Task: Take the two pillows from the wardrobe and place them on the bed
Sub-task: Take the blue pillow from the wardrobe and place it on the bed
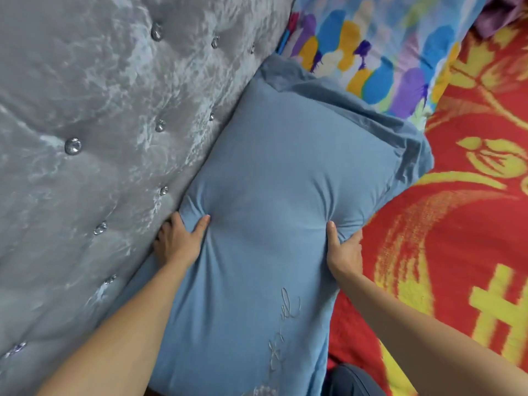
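Blue pillow lying on the red and yellow blanket, its long axis running from the lower edge of the view up and to the right, far end toward the multicoloured pillow. Left hand clamped on the pillow's left edge, thumb pressed into the top face, fingers tucked between the pillow and the grey tufted headboard just left of it. Right hand clamped on the opposite edge, thumb on top, fingers wrapped beneath; the blanket lies to its right. Fabric puckers toward both thumbs. Pale embroidery sits between the forearms.
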Demonstrator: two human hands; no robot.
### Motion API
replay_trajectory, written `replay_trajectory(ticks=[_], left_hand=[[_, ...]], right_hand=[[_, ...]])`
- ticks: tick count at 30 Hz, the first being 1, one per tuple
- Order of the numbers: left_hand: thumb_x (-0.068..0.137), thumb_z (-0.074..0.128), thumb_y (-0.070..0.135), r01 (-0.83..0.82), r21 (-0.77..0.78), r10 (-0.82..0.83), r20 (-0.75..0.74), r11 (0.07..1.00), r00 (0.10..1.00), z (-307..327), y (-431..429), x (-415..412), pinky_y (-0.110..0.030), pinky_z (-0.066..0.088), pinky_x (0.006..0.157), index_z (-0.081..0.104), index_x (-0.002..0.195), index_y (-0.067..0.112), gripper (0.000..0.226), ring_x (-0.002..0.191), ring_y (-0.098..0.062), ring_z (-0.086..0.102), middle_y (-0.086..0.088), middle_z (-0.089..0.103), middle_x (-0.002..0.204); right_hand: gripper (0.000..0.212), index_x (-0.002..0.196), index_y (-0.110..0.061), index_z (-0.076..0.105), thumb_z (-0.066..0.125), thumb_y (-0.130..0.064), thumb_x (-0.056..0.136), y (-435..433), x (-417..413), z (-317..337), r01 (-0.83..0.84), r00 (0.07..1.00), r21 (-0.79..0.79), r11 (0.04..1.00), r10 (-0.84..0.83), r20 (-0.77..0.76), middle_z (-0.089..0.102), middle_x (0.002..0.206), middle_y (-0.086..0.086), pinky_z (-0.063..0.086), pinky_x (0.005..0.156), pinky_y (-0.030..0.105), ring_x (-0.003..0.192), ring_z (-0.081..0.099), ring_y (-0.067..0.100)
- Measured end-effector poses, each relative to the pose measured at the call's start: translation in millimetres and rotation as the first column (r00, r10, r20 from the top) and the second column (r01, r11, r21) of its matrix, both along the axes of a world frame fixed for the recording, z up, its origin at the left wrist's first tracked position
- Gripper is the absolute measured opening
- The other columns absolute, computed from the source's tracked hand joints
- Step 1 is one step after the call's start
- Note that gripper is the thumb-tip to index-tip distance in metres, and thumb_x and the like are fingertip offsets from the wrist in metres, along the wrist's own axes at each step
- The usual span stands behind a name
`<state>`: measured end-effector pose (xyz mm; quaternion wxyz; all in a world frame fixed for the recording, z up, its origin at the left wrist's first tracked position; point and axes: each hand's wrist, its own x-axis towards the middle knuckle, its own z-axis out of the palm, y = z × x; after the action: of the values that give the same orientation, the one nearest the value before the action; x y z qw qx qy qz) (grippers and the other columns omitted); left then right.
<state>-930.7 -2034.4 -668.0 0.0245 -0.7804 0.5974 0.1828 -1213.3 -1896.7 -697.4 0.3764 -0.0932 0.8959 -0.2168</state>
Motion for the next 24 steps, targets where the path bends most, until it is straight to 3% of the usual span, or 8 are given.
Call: replay_trajectory(ticks=[2, 5, 8, 10, 11, 13, 19, 24], left_hand=[[0.087, 0.049, 0.059, 0.040, -0.070, -0.036, 0.056, 0.997, 0.998, 2.1, 9.4, -1.4, -0.055, 0.039, 0.095, 0.043, 0.129, 0.005, 0.068, 0.115, -0.046, 0.048, -0.033, 0.051, 0.125], [0.092, 0.042, 0.049, 0.226, -0.248, -0.200, 0.124, 0.942, 0.972, 7.7, 39.7, -9.0, -0.052, 0.039, 0.096, 0.042, 0.138, 0.013, 0.058, 0.118, -0.043, 0.047, -0.028, 0.048, 0.133], [0.091, 0.032, 0.052, 0.319, -0.226, -0.300, 0.115, 0.921, 0.947, 5.4, 72.2, -11.5, -0.055, 0.028, 0.108, 0.041, 0.141, 0.019, 0.061, 0.136, -0.038, 0.035, -0.022, 0.038, 0.148], [0.090, 0.029, 0.053, 0.348, -0.179, -0.323, 0.155, 0.920, 0.934, 0.6, 87.2, -0.3, -0.056, 0.023, 0.112, 0.035, 0.144, 0.020, 0.063, 0.140, -0.036, 0.029, -0.020, 0.033, 0.151], [0.090, 0.028, 0.053, 0.358, -0.161, -0.329, 0.181, 0.920, 0.927, -1.7, 92.1, 7.9, -0.056, 0.022, 0.113, 0.032, 0.145, 0.020, 0.064, 0.141, -0.036, 0.027, -0.020, 0.031, 0.152], [0.090, 0.027, 0.053, 0.368, -0.135, -0.334, 0.225, 0.920, 0.916, -5.0, 100.4, 23.8, -0.055, 0.019, 0.115, 0.027, 0.147, 0.021, 0.066, 0.143, -0.035, 0.024, -0.020, 0.028, 0.154], [0.091, 0.025, 0.049, 0.341, -0.045, -0.320, 0.247, 0.939, 0.915, -2.5, 135.2, 42.3, -0.054, 0.022, 0.114, 0.027, 0.147, 0.016, 0.066, 0.142, -0.035, 0.027, -0.021, 0.030, 0.153], [0.089, 0.029, 0.039, 0.382, 0.060, -0.386, 0.192, 0.922, 0.902, 27.9, 181.2, 47.4, -0.055, 0.034, 0.107, 0.041, 0.141, 0.012, 0.060, 0.135, -0.038, 0.039, -0.024, 0.039, 0.147]], right_hand=[[0.082, 0.149, -0.011, 0.015, 0.046, -0.058, 0.089, -0.6, 1.3, 8.0, -0.112, 0.969, 0.014, 0.994, 0.112, -0.218, 0.029, 0.151, 0.020, 0.031, 0.105, 0.051, 0.136, 0.031, 0.038], [0.068, 0.147, -0.018, 0.024, 0.051, -0.045, 0.091, -16.6, 12.1, 30.7, -0.420, 0.774, -0.134, 0.898, 0.277, -0.570, 0.024, 0.155, 0.017, 0.025, 0.110, 0.052, 0.141, 0.024, 0.034], [0.064, 0.146, -0.029, 0.027, 0.042, -0.053, 0.088, -56.9, 38.9, 42.3, -0.781, 0.514, -0.140, 0.609, 0.500, -0.697, 0.024, 0.157, 0.012, 0.015, 0.114, 0.049, 0.145, 0.018, 0.030], [0.063, 0.145, -0.033, 0.028, 0.040, -0.058, 0.089, -82.1, 47.3, 36.1, -0.909, 0.324, -0.044, 0.414, 0.637, -0.700, 0.022, 0.158, 0.010, 0.013, 0.115, 0.052, 0.146, 0.015, 0.028], [0.064, 0.146, -0.033, 0.028, 0.040, -0.060, 0.090, -89.4, 43.1, 28.8, -0.930, 0.265, 0.007, 0.368, 0.684, -0.679, 0.020, 0.159, 0.008, 0.013, 0.116, 0.053, 0.146, 0.013, 0.027], [0.067, 0.148, -0.034, 0.022, 0.035, -0.064, 0.090, -91.4, 24.8, 10.9, -0.919, 0.245, 0.082, 0.386, 0.721, -0.649, 0.016, 0.160, 0.005, 0.010, 0.118, 0.051, 0.147, 0.008, 0.024], [0.068, 0.150, -0.027, 0.015, 0.026, -0.061, 0.093, -50.6, 26.9, -4.0, -0.844, 0.346, 0.141, 0.517, 0.726, -0.594, 0.010, 0.160, 0.008, 0.006, 0.118, 0.051, 0.147, 0.003, 0.026], [0.068, 0.151, -0.023, 0.009, 0.027, -0.058, 0.095, 31.2, 50.7, 19.3, -0.836, 0.363, 0.238, 0.495, 0.823, -0.437, 0.005, 0.161, 0.011, 0.014, 0.117, 0.051, 0.147, 0.001, 0.027]])
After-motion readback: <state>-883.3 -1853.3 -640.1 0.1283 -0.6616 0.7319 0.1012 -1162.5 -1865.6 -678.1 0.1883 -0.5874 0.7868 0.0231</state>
